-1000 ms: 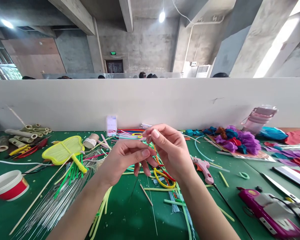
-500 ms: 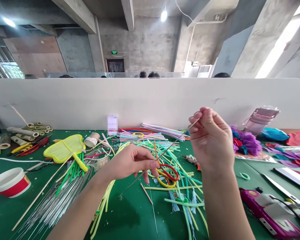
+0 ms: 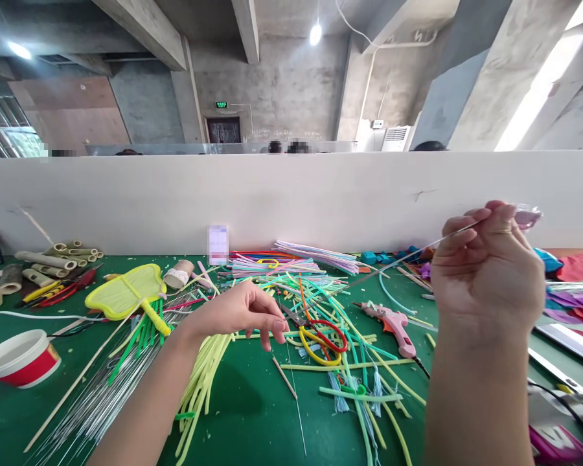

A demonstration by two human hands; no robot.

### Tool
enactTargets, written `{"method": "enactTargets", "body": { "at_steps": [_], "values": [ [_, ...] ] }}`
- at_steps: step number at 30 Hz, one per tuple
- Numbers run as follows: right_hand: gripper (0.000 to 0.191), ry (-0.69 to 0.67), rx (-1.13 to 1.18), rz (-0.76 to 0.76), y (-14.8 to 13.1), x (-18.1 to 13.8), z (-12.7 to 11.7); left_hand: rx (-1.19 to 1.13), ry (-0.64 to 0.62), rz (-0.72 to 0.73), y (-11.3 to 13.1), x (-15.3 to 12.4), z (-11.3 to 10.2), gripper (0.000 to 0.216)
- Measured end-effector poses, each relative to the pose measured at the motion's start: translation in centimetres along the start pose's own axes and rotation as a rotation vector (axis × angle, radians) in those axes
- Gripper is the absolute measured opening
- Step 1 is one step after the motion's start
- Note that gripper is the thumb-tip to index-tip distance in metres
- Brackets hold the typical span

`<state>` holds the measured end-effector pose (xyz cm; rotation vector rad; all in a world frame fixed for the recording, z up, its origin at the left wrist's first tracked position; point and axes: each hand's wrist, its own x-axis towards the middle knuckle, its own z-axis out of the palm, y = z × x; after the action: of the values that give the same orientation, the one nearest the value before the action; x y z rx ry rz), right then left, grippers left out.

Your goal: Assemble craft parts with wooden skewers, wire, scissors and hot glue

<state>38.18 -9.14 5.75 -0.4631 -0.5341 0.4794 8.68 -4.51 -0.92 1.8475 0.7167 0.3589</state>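
My right hand, raised at the right, pinches a thin wire between thumb and fingers. The wire slants down to the left, and its far end blurs out over the tubes. Over the middle of the table, my left hand is closed, thumb and index fingertip together; I cannot make out anything between them. The wire's visible length stops well short of it. Just right of its fingertips lie scissors with red and yellow handles. Green and yellow pipe cleaners spread beneath and around.
A pink glue gun lies right of the scissors. At the left are a yellow fan-shaped piece, a bundle of metal wires, a paper cup and bamboo pieces. A white partition closes off the back.
My right hand has moved right, pulling the wire along. The wire has slid out of my left fingers, which have shifted slightly left. The glue gun is now uncovered.
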Motion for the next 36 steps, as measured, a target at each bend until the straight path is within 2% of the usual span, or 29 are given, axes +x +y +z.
{"method": "enactTargets", "body": {
  "at_steps": [6, 8, 14, 18, 22, 24, 26, 28, 30, 33, 36],
  "values": [
    [0.022, 0.046, 0.027, 0.018, -0.4, 0.0, 0.2, 0.082, -0.094, -0.114, -0.6, -1.3, -2.1, 0.029],
    [0.021, 0.044, 0.036, 0.014, -0.4, 0.0, 0.2, 0.146, -0.065, -0.163, -1.3, -1.8, -3.1, 0.03],
    [0.01, -0.068, -0.12, 0.037, 0.6, -0.8, 0.6, 0.317, 0.28, -0.229, -3.5, -1.9, -5.4, 0.032],
    [0.004, -0.178, -0.122, 0.062, 1.8, -2.0, 1.0, 0.499, 0.49, -0.206, -3.3, -1.9, -5.6, 0.035],
    [0.005, -0.278, -0.159, 0.08, 2.7, -2.8, 1.2, 0.588, 0.611, -0.187, -3.2, -1.7, -5.5, 0.042],
    [0.008, -0.315, -0.196, 0.08, 3.0, -3.1, 1.2, 0.578, 0.62, -0.174, -3.6, -1.4, -5.5, 0.045],
    [0.011, -0.348, -0.223, 0.098, 3.4, -3.3, 1.3, 0.538, 0.568, -0.152, -4.1, -1.1, -5.5, 0.044],
    [0.014, -0.388, -0.249, 0.128, 3.8, -3.7, 1.4, 0.464, 0.508, -0.121, -4.4, -0.8, -5.4, 0.032],
    [0.014, -0.45, -0.276, 0.183, 4.3, -4.2, 1.6, 0.428, 0.509, -0.089, -4.3, -0.5, -5.0, 0.026],
    [0.016, -0.588, -0.302, 0.311, 5.1, -5.4, 2.0, 0.48, 0.549, -0.057, -3.0, -0.3, -3.9, 0.026],
    [0.019, -0.724, -0.309, 0.415, 5.6, -6.7, 2.4, 0.439, 0.478, -0.023, -1.1, -0.4, -2.4, 0.039]
  ]
}}
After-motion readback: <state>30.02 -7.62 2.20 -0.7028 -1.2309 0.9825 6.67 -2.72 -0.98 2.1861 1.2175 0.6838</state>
